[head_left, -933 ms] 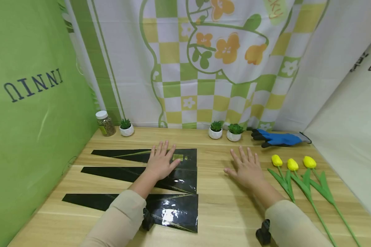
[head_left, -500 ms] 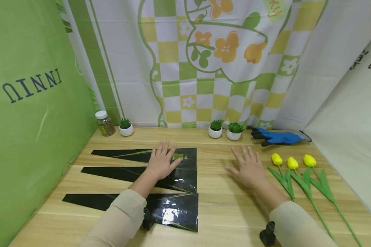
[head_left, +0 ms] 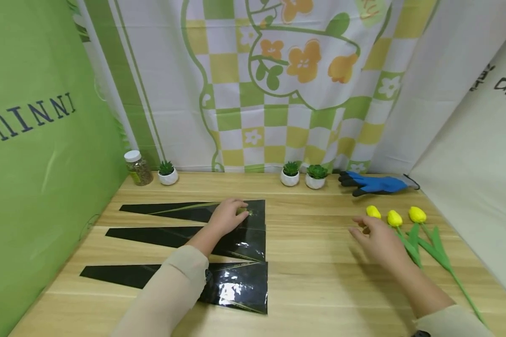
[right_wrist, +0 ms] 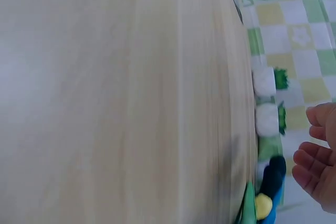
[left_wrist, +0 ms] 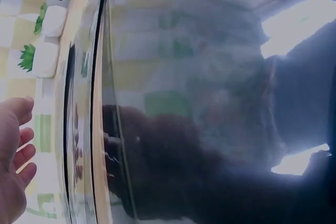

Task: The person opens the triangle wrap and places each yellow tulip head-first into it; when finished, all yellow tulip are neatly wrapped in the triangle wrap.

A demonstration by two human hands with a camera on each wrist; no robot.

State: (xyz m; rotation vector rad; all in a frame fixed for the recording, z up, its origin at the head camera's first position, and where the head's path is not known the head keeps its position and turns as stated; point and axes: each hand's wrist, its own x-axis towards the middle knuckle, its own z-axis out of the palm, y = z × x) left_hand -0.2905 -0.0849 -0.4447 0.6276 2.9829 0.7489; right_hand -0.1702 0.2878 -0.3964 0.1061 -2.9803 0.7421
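Three glossy black tapered plastic sleeves lie flat in a stack of rows: a far sleeve [head_left: 174, 211], a middle sleeve [head_left: 160, 235] and a near sleeve [head_left: 236, 285]. My left hand [head_left: 226, 217] is over the far one, its fingers loosely bent with nothing held; the left wrist view shows the hand [left_wrist: 13, 156] beside glossy black film [left_wrist: 210, 103]. On the right, three yellow artificial tulips [head_left: 417, 214] with green stems lie on the table. My right hand [head_left: 379, 238] hovers beside the leftmost tulip [head_left: 373, 211], fingers loosely curled around nothing, and covers part of its stem.
Along the back edge stand a white-capped jar [head_left: 139, 168], a small potted succulent [head_left: 167, 173] and two more, a left one [head_left: 290, 174] and a right one [head_left: 316, 177]. A blue and black work glove [head_left: 377, 183] lies behind the tulips. A checked curtain [head_left: 278, 117] hangs behind the wooden table [head_left: 308, 290].
My right hand has moved right toward the tulips, its spread fingers now curling in. My left hand has shifted slightly right, and its spread fingers have drawn together and bent.
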